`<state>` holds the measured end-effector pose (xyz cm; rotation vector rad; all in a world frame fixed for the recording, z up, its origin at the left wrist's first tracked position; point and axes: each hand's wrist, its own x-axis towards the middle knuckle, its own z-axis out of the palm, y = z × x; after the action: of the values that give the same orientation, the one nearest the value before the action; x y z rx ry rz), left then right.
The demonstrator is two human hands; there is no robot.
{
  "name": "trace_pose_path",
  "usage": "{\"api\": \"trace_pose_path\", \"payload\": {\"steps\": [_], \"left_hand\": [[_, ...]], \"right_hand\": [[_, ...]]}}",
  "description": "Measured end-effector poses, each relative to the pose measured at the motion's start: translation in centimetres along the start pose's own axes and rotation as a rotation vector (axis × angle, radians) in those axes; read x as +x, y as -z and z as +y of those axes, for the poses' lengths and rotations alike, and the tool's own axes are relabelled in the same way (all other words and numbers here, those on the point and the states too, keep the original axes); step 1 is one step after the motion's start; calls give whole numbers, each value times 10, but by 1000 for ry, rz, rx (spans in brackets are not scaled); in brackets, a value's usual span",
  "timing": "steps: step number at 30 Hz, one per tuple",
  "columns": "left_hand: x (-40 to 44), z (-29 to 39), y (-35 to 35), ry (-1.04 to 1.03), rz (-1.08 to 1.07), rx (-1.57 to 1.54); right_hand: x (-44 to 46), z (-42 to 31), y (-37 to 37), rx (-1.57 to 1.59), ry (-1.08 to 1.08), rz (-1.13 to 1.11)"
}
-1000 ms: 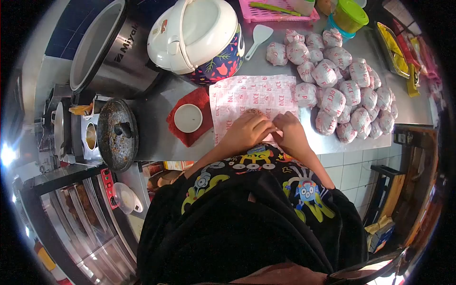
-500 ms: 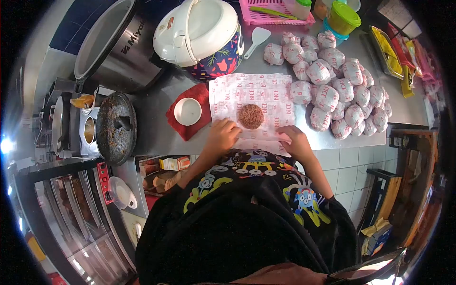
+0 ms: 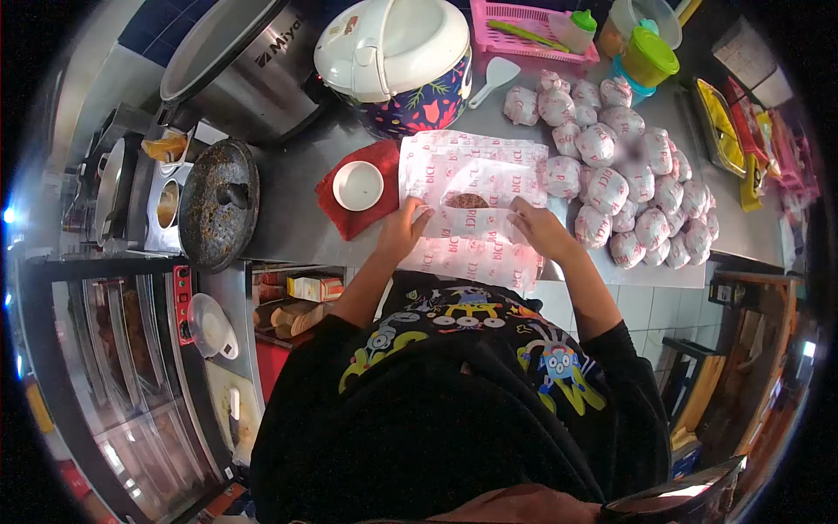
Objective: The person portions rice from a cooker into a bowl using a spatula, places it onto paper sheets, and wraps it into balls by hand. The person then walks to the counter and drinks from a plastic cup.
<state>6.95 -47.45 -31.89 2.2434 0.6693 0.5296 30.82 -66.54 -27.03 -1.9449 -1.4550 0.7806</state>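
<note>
A sheet of white wrapping paper (image 3: pixel 428 166) printed with red "RICE" lettering lies on the steel counter, with more sheets apparently under it. On it sits a round brown grainy portion (image 3: pixel 468 201), its near part covered by the paper's folded-up front edge. My left hand (image 3: pixel 404 229) pinches that edge at its left end. At the right end my right hand (image 3: pixel 543 230) grips the same edge. Left of the paper, a small white bowl (image 3: pixel 358 186) rests on a folded red cloth (image 3: pixel 336 218).
Many paper-wrapped balls (image 3: pixel 607 189) are piled at the right. Behind the paper stand a flowered rice cooker (image 3: pixel 406 105) and a white rice paddle (image 3: pixel 497 77). A pink basket (image 3: pixel 524 39) sits at the back. To the left are a large steel pot (image 3: pixel 244 79) and a dark lid (image 3: pixel 218 210).
Both hands have lifted the paper's front edge and brought it away from my body, over part of the brown portion. The camera view has shifted slightly.
</note>
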Motion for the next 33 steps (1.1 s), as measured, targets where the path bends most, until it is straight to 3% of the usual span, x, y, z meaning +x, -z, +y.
{"api": "trace_pose_path", "payload": {"steps": [4, 7, 10, 12, 13, 16, 19, 23, 30, 33], "left_hand": [[11, -2, -9, -18, 30, 9], [12, 16, -12, 121, 112, -12], [5, 58, -4, -191, 498, 528], [-6, 55, -21, -484, 329, 422], [-12, 62, -27, -458, 138, 294], [-14, 63, -33, -403, 95, 341], [-14, 62, -30, -403, 51, 368], [-14, 62, -26, -399, 11, 387], [-14, 60, -24, -422, -70, 406], [-13, 60, -22, -423, -61, 408]], "right_hand": [[11, 19, -5, 39, -172, -40], [15, 25, -20, -54, -168, 122], [25, 28, -22, -128, -297, 93], [30, 20, -11, -190, -310, 56], [32, 15, -6, -220, -319, 34], [53, 15, 2, -402, -281, -97], [77, 14, 20, 28, 4, -133], [113, 16, -1, -167, 301, 224], [135, -1, 1, -104, -92, -112], [131, 4, -6, -157, 183, 23]]}}
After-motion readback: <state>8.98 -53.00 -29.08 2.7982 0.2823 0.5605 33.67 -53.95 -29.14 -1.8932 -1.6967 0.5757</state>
